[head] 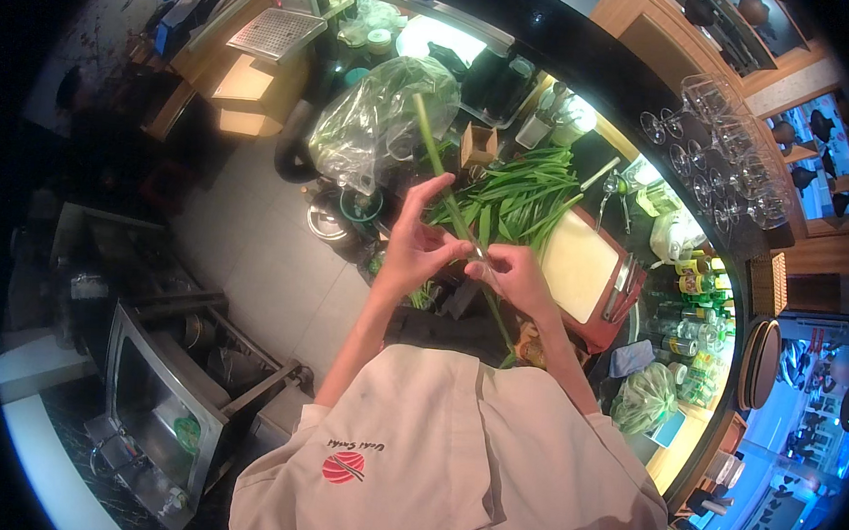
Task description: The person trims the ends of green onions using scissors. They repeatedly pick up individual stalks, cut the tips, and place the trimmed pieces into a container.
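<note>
A long green stalk (432, 140) with a pale end runs slantwise between my hands, its leafy lower end hanging near my jacket. My left hand (417, 239) is against the stalk, thumb bent in and an index finger stretched along it. My right hand (516, 275) pinches it lower down, at a shiny clear spot (478, 254) that may be plastic film. Beyond my hands lies a pile of long flat green leaves (511, 194). To the right a white cutting board (578, 267) rests on a reddish-brown board (597, 333), with a knife (619, 288) along its edge.
A clear plastic bag of greens (382, 119) stands beyond my left hand, near a small wooden box (478, 145). Metal tongs (615, 196) lie behind the boards. Bottles (697, 279) and stemmed glasses (726, 151) line the right side. A steel sink (164, 424) is at lower left.
</note>
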`<control>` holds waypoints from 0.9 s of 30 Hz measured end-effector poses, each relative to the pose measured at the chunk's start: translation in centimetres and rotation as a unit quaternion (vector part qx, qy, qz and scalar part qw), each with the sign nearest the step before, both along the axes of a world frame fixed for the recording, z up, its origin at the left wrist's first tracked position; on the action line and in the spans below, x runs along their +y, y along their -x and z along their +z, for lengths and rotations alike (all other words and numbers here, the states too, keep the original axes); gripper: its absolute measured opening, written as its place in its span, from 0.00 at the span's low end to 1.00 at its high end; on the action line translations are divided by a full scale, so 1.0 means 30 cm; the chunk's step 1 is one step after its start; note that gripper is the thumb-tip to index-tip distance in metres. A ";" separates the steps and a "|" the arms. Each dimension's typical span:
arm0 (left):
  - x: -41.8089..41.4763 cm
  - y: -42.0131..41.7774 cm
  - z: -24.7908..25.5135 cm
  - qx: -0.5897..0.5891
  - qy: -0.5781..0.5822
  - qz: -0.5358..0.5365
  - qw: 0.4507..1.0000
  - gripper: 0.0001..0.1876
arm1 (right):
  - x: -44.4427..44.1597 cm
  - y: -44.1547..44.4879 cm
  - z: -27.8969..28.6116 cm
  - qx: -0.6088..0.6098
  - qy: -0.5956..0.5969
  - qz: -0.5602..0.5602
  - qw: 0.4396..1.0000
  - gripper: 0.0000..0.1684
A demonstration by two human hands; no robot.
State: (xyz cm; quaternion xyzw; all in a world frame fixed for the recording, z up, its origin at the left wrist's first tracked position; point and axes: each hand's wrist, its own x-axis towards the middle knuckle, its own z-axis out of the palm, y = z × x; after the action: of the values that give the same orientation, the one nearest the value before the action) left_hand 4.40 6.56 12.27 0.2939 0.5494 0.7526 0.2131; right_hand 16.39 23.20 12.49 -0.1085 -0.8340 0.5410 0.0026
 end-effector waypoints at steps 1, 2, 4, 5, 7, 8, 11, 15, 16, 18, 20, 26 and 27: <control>-0.004 0.004 0.001 -0.007 -0.003 0.013 1.000 0.46 | 0.001 -0.005 -0.005 0.002 -0.002 0.008 1.000 0.28; -0.008 0.010 0.005 -0.014 -0.006 0.027 1.000 0.46 | -0.004 -0.012 -0.009 0.017 0.029 0.000 0.999 0.26; -0.022 0.020 0.004 -0.011 0.003 0.043 0.999 0.44 | -0.018 -0.028 -0.009 0.043 0.093 -0.014 0.995 0.22; -0.030 0.027 -0.006 -0.011 0.013 0.049 0.999 0.43 | -0.017 -0.034 -0.019 0.033 0.110 -0.019 0.993 0.20; -0.048 0.042 -0.050 -0.010 0.034 0.059 0.998 0.41 | -0.011 -0.052 -0.042 0.015 0.144 -0.031 0.989 0.16; -0.058 0.053 -0.089 -0.042 0.026 0.077 0.996 0.36 | -0.009 -0.061 -0.045 0.008 0.150 -0.040 0.988 0.16; -0.110 0.111 -0.242 -0.207 0.078 0.197 0.955 0.25 | -0.002 -0.077 -0.030 -0.005 0.166 -0.070 0.984 0.15; -0.225 0.127 -0.695 -0.177 0.288 0.193 0.921 0.20 | 0.013 -0.076 -0.002 0.010 0.213 -0.118 0.970 0.14; -0.233 0.110 -0.790 -0.206 0.307 0.165 0.914 0.20 | 0.018 -0.076 0.008 0.009 0.227 -0.123 0.966 0.13; -0.245 0.062 -0.972 -0.210 0.372 0.130 0.895 0.20 | 0.027 -0.084 -0.005 0.006 0.284 -0.141 0.948 0.12; -0.227 0.036 -1.067 -0.190 0.448 0.055 0.872 0.24 | 0.022 -0.071 0.014 0.040 0.314 -0.166 0.934 0.13; -0.190 -0.027 -1.123 0.031 0.503 -0.106 0.857 0.32 | 0.023 -0.047 0.004 0.073 0.347 -0.163 0.921 0.13; -0.153 -0.022 -1.064 0.011 0.453 -0.128 0.882 0.29 | 0.028 -0.047 -0.008 0.071 0.335 -0.172 0.923 0.13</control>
State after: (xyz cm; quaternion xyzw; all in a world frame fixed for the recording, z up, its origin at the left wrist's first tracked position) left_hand 5.07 1.96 -19.66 0.2414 0.7903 0.3845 0.4114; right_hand 17.81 24.04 12.26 -0.2063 -0.5699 0.7865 0.1185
